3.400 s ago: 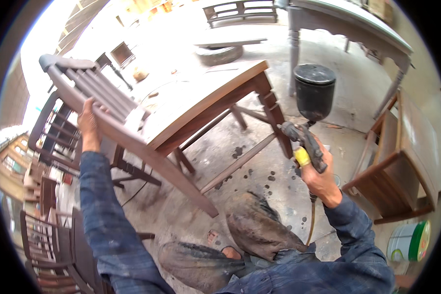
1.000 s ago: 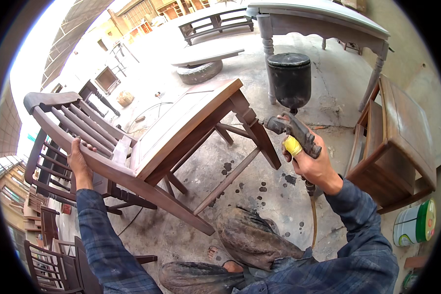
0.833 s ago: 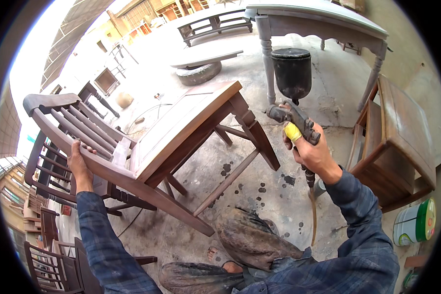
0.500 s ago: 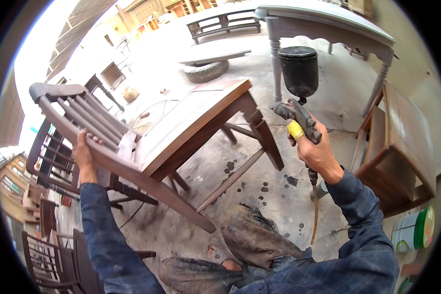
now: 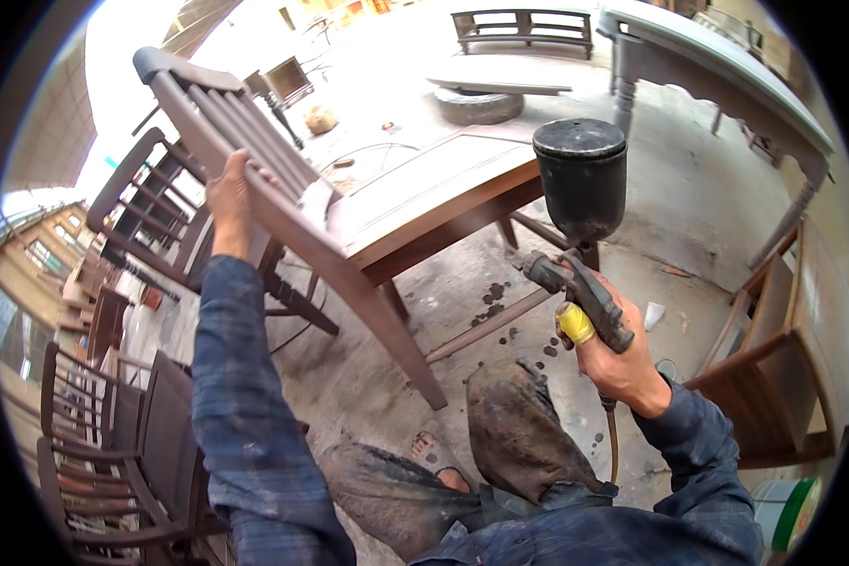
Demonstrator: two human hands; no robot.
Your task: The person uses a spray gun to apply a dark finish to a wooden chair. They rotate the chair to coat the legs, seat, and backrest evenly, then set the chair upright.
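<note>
A dark brown wooden chair [image 5: 462,212] with a slatted back stands before me; its seat edge is a lighter brown. My left hand [image 5: 229,203] is closed around the side post of its back. In my right hand [image 5: 623,358] I grip a spray gun [image 5: 583,179] with a black lidded cup on top. Its nozzle points left, level with the space under the seat. Something yellow [image 5: 575,323] shows at my right thumb. The cup covers the seat's front right corner, and part of the front leg is hidden. A hose [image 5: 614,443] hangs from the gun's grip.
Several dark chairs [image 5: 113,443] crowd the left. At right are a brown wooden cabinet-like piece [image 5: 764,377] and a white bucket with a green rim [image 5: 785,514]. A grey table [image 5: 726,85] stands far right; a tyre [image 5: 479,106] lies beyond the chair under a board.
The spray gun has come left relative to the chair, so its cup now overlaps the seat's front corner. My left hand keeps its hold on the post. The whole view has shifted.
</note>
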